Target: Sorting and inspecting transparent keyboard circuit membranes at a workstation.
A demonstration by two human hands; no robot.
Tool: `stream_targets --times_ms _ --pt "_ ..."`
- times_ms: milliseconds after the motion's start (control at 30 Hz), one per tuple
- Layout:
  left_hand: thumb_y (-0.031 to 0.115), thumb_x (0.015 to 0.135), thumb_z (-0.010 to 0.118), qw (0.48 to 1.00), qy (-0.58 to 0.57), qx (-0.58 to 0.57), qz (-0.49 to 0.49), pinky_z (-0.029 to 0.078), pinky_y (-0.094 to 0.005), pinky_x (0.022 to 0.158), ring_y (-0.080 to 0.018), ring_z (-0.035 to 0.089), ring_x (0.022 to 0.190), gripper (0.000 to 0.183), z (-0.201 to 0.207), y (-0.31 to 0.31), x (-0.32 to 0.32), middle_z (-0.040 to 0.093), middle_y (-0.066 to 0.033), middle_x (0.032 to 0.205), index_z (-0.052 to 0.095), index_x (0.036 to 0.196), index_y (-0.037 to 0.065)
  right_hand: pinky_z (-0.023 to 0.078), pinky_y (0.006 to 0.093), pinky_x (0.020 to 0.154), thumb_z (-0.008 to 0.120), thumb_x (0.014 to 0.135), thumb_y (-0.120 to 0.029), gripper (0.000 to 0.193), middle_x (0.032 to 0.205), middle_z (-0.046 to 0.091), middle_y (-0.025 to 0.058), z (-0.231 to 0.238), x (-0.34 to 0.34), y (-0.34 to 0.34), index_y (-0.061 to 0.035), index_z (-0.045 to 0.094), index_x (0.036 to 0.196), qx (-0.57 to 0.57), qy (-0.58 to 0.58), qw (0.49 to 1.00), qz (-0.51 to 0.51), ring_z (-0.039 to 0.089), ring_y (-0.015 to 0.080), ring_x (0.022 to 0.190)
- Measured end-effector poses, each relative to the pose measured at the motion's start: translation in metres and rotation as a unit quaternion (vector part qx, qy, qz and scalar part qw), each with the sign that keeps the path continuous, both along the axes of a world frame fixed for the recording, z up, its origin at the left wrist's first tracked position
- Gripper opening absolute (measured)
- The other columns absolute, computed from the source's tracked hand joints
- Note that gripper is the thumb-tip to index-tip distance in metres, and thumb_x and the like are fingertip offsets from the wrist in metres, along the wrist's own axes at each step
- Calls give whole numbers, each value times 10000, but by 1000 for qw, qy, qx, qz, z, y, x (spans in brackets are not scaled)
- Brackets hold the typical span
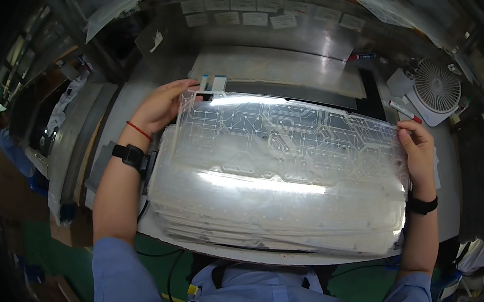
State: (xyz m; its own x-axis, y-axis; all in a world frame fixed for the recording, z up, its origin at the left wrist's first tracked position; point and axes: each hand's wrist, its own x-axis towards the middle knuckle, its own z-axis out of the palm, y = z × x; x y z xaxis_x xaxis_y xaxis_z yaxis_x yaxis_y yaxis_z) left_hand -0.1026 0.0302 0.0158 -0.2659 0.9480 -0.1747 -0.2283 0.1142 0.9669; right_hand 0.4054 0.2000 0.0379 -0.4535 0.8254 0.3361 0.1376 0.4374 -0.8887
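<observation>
Left hand (160, 105) and right hand (418, 153) pinch opposite ends of clear circuit sheet (288, 140) | thin, floppy, likely slippery between grips | sheet stack (248, 209) beneath

Grey workbench (120, 113) with metal plate (280, 67), small white fan (436, 88), red-capped marker (404, 111).

White paper labels (251, 10) along back wall

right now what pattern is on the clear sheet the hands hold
Thin pale circuit traces linking small round pads across the transparent sheet, clearest in the head view.
</observation>
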Motion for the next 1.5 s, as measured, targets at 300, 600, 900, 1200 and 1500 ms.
stream_targets --times_ms 300,600,900,1200,1500 --pt "294 985 504 995 91 -24 36 461 -318 961 -231 500 1229 566 -8 7 -14 471 -138 1397 317 1419 -17 429 213 778 637 900 -62 157 932 629 19 -1 0 1 10 656 1039 -2 2 1000 -4 560 87 848" --pt "337 986 498 983 172 -63 -12 344 -288 1078 -191 393 1335 701 -9 19 -15 380 -106 1485 147 1495 8 437 223 788 645 897 -73 167 941 639 28 -2 1 2 8 657 1042 -14 9 1000 10 571 95 863" --pt "399 972 507 940 335 -67 -2 435 -231 686 -96 486 755 672 -27 13 -33 499 -56 1374 224 1500 93 431 225 789 634 900 -73 158 935 634 21 -2 0 1 6 657 1035 -6 10 1000 -1 561 94 855" --pt "378 998 463 998 34 55 20 470 -192 647 -70 587 737 428 5 3 -19 655 -61 1042 555 1193 8 428 225 789 635 903 -95 167 934 633 18 -6 5 6 6 655 1035 26 -10 999 -25 557 92 863" --pt "228 958 562 980 169 38 -93 411 -171 523 -32 520 590 206 22 -14 13 655 -14 832 624 972 32 423 220 789 613 923 -117 192 948 632 19 -5 3 7 -4 647 1074 3 -18 998 -64 552 86 863"
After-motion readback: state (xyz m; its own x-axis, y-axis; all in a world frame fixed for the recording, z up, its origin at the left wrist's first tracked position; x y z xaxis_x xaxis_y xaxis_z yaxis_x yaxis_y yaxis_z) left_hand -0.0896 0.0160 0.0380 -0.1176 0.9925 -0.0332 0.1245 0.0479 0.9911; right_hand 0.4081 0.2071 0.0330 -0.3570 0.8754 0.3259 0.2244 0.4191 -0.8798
